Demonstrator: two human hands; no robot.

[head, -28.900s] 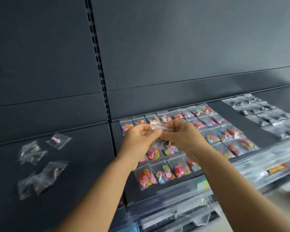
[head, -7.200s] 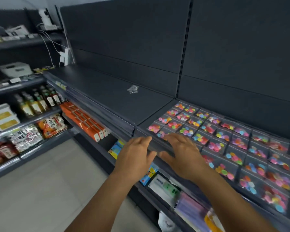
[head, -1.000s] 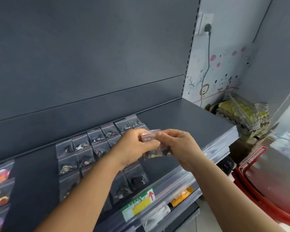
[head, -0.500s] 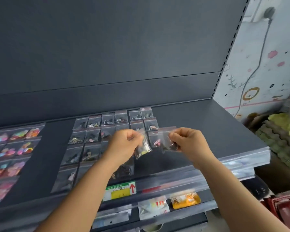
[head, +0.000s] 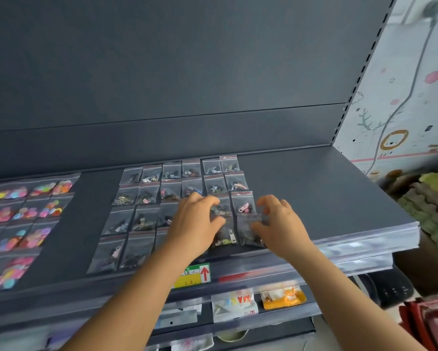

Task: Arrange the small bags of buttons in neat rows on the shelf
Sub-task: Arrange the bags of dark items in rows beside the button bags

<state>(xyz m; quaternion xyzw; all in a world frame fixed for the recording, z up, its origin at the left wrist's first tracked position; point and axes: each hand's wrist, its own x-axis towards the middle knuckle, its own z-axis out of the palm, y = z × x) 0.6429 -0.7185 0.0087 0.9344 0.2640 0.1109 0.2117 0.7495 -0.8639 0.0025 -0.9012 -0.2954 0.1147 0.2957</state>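
Fingers of the left hand (head: pixel 196 224) lie spread on a small bag (head: pixel 224 233) on the shelf (head: pixel 326 198); the right hand (head: pixel 276 224), fingers curled, seems to pinch the neighbouring bag (head: pixel 249 231), though blurred.

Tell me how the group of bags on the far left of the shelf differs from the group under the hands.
The left group holds bright round pieces in pink, orange, blue and yellow; the middle group holds small dark and metallic pieces. The left group is cut off by the frame edge; the middle group is in view, partly covered by the left hand and right hand. Both are clear zip bags lying flat in rows on the dark shelf.
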